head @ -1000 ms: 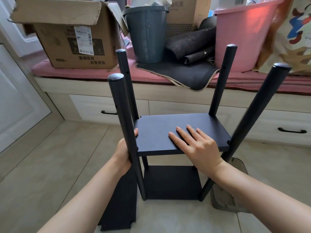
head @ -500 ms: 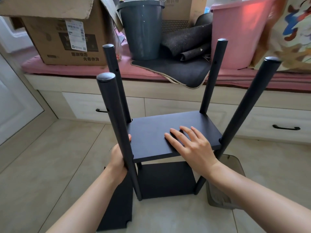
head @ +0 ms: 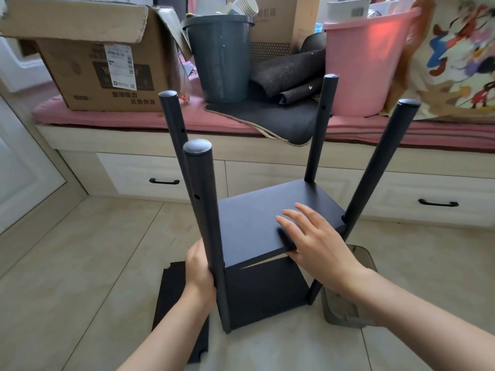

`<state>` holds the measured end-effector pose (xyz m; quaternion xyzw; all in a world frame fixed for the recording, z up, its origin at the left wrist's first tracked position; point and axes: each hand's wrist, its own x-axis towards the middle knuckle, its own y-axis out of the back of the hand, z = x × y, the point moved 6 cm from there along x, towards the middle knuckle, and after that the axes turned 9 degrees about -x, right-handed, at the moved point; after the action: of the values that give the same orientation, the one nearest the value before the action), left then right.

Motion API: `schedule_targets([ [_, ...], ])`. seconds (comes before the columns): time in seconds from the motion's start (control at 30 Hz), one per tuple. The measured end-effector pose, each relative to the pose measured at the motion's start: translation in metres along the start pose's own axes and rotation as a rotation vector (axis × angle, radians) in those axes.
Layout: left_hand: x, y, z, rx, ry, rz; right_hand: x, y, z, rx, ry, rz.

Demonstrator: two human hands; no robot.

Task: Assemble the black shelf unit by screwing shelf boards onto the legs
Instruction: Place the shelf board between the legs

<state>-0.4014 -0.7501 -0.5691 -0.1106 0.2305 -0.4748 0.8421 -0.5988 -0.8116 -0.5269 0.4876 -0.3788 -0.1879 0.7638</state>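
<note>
The black shelf unit stands on the tiled floor with several round legs pointing up. Its upper shelf board point(head: 257, 223) sits between the legs, above a lower board point(head: 267, 290). My left hand point(head: 199, 269) grips the near left leg point(head: 207, 223) just beside the upper board's corner. My right hand point(head: 316, 239) lies flat on the upper board's near right part, fingers straight, thumb at its front edge. A loose black board point(head: 174, 298) lies flat on the floor under my left forearm.
A grey-green container point(head: 345, 309) sits on the floor right of the unit. Behind runs a low bench with drawers point(head: 166, 172) and a pink cushion, carrying a cardboard box point(head: 91, 57), a grey bin point(head: 219, 57), dark mats point(head: 289, 76) and a pink tub point(head: 364, 62).
The unit has turned, so its near left leg now stands closer to the middle of the view. My left hand stays on that leg and my right hand stays flat on the board.
</note>
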Motion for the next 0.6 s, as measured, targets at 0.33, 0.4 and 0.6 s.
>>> schedule_targets([
  [0.33, -0.05, -0.008, -0.027, 0.02, -0.05, 0.183, -0.025, 0.07, -0.056, 0.702, -0.152, -0.234],
  [0.4, -0.06, -0.008, -0.026, -0.03, -0.082, 0.228, -0.035, 0.063, -0.043, 0.634, -0.315, -0.228],
  [0.6, -0.061, -0.015, -0.034, -0.12, -0.104, 0.314, -0.047, 0.037, -0.046, 0.888, -0.453, -0.498],
])
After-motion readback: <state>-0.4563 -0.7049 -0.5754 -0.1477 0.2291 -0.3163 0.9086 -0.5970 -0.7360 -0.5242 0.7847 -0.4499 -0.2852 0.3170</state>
